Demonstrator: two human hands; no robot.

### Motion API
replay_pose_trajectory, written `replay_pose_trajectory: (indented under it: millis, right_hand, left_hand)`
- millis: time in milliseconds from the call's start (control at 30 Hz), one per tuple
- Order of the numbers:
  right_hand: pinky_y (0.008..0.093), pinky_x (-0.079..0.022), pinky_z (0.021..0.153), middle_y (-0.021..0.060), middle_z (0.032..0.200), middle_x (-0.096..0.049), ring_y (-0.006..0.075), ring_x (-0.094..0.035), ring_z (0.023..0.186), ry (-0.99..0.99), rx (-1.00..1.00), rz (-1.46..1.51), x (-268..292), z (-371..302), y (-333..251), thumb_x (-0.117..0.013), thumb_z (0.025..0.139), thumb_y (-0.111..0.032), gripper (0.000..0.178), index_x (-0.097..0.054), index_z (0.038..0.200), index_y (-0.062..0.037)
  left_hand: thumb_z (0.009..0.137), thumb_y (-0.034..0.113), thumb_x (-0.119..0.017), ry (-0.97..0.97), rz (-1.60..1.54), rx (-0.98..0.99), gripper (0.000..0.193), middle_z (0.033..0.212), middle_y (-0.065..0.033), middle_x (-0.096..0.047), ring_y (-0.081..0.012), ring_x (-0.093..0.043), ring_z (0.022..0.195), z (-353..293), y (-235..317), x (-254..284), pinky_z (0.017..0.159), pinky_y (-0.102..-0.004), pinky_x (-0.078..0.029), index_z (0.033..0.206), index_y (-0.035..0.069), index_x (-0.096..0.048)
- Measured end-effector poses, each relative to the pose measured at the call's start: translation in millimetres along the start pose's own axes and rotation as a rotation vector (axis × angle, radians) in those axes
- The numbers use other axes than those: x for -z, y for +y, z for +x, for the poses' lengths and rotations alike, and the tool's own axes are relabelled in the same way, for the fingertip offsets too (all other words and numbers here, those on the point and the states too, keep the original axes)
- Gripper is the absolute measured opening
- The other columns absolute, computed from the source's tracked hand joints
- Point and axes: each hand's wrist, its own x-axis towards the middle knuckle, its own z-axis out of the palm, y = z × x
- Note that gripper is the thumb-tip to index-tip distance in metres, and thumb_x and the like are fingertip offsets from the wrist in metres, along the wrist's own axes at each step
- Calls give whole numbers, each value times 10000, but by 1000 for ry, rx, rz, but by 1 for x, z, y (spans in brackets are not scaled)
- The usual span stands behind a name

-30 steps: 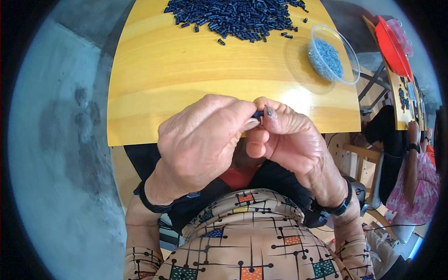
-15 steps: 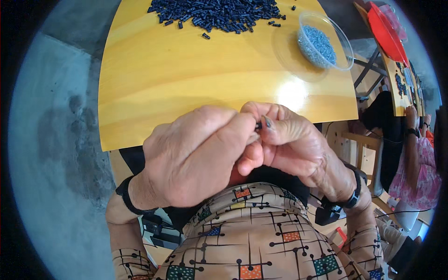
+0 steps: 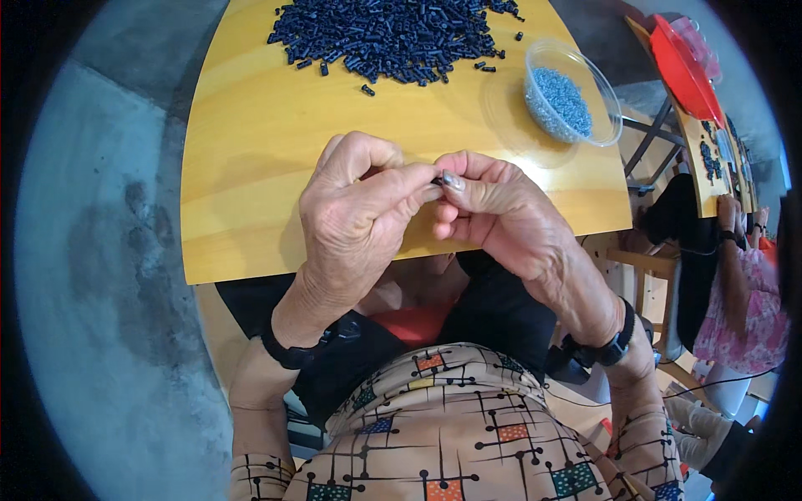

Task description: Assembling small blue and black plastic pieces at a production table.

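Note:
My left hand and my right hand meet just above the near edge of the yellow table. Between their fingertips is a small black plastic piece, mostly covered by the fingers. The right thumb and forefinger pinch it from one side. From the other side, the left thumb and forefinger close on it. Farther off on the table lies a heap of black plastic pieces. A clear plastic bowl at the far right holds many tiny silvery-blue parts, too small to make out singly.
Several loose black pieces, one a black piece near the heap's front, lie around it. To the right, another person sits at a second table with a red tray and black pieces. A grey wall stands left.
Both hands have moved away from my body, over the table, still pinched together. The left hand has turned more upright. The view has shifted slightly.

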Motion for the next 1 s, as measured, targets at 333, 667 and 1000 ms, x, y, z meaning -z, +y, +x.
replay_pose_trajectory:
  millis: [333, 667, 1000]
  right_hand:
    - [230, -538, 579, 89, 802, -612, 124, -601, 627, 76, 66, -327, 8, 29, -13, -656, 803, -25, 172, -566, 934, 39]
    - [215, -499, 508, 55, 767, -595, 99, -575, 587, 160, 145, -696, -2, 32, -14, -597, 881, -204, 247, -584, 939, 35]
    - [289, -478, 830, 87, 963, -601, 159, -585, 877, 146, 774, -562, -38, 83, 13, -439, 969, -296, 363, -559, 1086, 26]
  left_hand:
    - [662, -39, -684, -56, 10, 45, 179, 695, -82, -571, -245, -584, 640, -7, -26, -14, 550, -329, -466, 822, 23, -633]
    - [678, -7, -667, -105, 115, 43, 130, 703, -83, -576, -258, -582, 649, -20, -33, -1, 562, -357, -457, 792, 29, -616]
    - [661, 42, -661, -97, 190, 46, 86, 697, -28, -601, -213, -571, 725, -28, -32, 10, 721, -350, -389, 745, 62, -663]
